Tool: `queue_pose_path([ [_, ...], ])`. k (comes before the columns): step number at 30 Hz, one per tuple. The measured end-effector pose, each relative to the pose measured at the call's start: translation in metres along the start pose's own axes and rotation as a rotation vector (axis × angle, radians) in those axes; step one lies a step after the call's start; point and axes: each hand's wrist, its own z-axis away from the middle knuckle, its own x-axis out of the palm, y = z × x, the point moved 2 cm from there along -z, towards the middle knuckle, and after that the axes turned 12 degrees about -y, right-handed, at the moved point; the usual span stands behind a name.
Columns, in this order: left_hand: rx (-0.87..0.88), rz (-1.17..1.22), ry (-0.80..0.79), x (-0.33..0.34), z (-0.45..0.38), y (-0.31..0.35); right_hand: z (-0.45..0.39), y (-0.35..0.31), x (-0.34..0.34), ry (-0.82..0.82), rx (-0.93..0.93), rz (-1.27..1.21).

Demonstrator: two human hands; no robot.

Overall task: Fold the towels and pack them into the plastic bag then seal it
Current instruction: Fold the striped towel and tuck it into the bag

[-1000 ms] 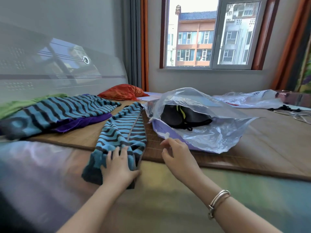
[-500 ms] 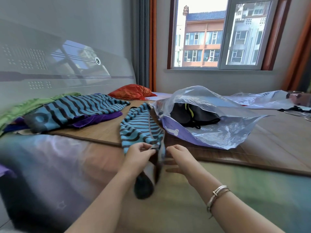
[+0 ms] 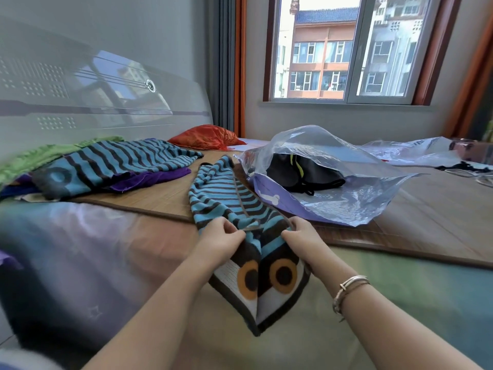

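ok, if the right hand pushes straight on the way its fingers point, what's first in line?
Probably the clear plastic bag, its purple edge beyond the right hand, which pinches the blue-and-black striped towel; depth is uncertain.

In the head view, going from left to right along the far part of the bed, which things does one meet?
Green cloth → striped towel on the pile → orange bundle → plastic bag holding a dark item → second clear bag.

Terry-cloth striped towel (image 3: 229,198) — glossy, crinkled plastic bag (image 3: 354,198).
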Motion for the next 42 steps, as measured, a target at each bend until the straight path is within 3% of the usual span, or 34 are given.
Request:
queue_pose_path([
  [4,0.011,0.153,0.133,-0.015,0.006,-0.004,0.010,0.000,0.000,0.179,-0.174,0.506],
  [6,0.010,0.289,0.102,-0.021,0.015,-0.003,0.012,-0.004,0.008,0.228,-0.316,0.552],
  [10,-0.041,0.371,-0.141,-0.021,0.029,-0.002,0.006,-0.015,0.020,0.128,-0.357,0.288],
  [15,0.030,0.213,-0.234,-0.019,0.035,-0.002,0.013,-0.020,0.031,-0.093,-0.432,0.555],
  [19,0.093,0.089,-0.333,-0.026,0.041,0.003,0.009,-0.016,0.033,-0.080,-0.476,0.783],
  [21,0.138,0.089,-0.442,-0.028,0.046,0.005,0.003,-0.016,0.033,-0.094,-0.475,0.622],
  [25,0.182,0.033,-0.655,-0.024,0.053,0.007,-0.007,-0.028,0.036,-0.153,-0.200,-0.124],
  [27,0.170,-0.006,-0.733,-0.022,0.052,0.007,-0.012,-0.030,0.040,-0.182,-0.064,-0.186],
  [29,0.146,-0.019,-0.747,-0.023,0.049,0.005,-0.011,-0.029,0.046,-0.200,0.037,-0.082],
  [32,0.139,-0.060,-0.726,-0.030,0.046,0.003,-0.015,-0.025,0.053,-0.197,0.127,0.065],
  [35,0.121,-0.141,-0.643,-0.035,0.039,0.000,-0.021,-0.027,0.051,-0.175,0.102,-0.064],
  [39,0.065,-0.398,-0.120,-0.048,0.024,-0.009,-0.007,-0.035,0.020,-0.034,-0.112,-0.310],
  [42,0.127,-0.369,0.112,-0.055,0.024,-0.009,0.014,-0.040,-0.005,-0.001,-0.291,-0.185],
])
